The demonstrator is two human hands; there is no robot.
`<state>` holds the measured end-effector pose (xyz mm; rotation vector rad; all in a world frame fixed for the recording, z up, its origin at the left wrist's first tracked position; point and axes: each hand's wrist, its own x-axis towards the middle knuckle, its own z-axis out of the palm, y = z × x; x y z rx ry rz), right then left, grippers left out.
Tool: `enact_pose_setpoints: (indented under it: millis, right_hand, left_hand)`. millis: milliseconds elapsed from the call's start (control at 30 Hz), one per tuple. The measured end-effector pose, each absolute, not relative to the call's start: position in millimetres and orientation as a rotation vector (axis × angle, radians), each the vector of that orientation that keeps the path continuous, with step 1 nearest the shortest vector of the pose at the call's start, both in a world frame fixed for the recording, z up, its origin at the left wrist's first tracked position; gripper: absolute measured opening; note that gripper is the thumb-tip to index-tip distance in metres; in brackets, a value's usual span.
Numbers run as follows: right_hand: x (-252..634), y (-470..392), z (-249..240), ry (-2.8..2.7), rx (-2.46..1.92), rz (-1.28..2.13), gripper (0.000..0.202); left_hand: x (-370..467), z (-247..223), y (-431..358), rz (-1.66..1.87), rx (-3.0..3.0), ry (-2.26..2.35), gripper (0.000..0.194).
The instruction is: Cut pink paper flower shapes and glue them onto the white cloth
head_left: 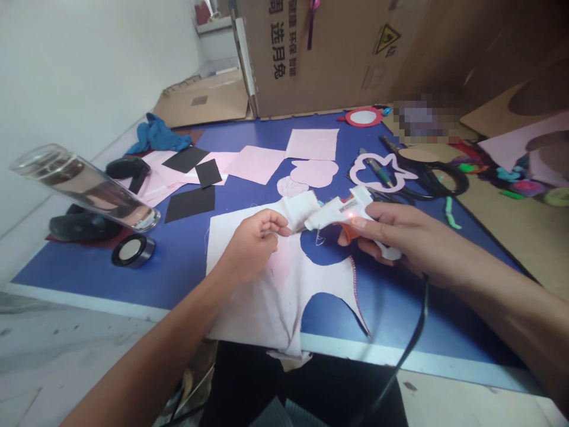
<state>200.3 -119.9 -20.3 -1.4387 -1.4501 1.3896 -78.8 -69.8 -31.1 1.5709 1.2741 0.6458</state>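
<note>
My right hand is wrapped round a white glue gun with an orange trigger and a small red light. The gun's nozzle points left, close to a fold of pale cloth. Over that cloth, my left hand has its fingers curled and pinched together at the folded edge, just left of the nozzle. The cloth has rounded cut-outs and red stitching along its right edge, and it hangs over the table's front edge. Below the nozzle is a thin wire-like loop.
Pink sheets and black squares lie behind on the blue table. To the left are a glass bottle, a black lid and headphones. A pink cut-out frame and tools lie right. A large cardboard box stands behind.
</note>
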Motion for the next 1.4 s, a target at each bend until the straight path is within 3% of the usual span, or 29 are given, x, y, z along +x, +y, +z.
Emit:
enact_pose_setpoints:
  millis: [1400]
  right_hand:
    - [191.8,-115.5,-25.7,-1.49,-1.487,1.39,0.05]
  left_hand:
    - [-71.8,-32.0,-74.1,0.723,1.474,1.275,0.044]
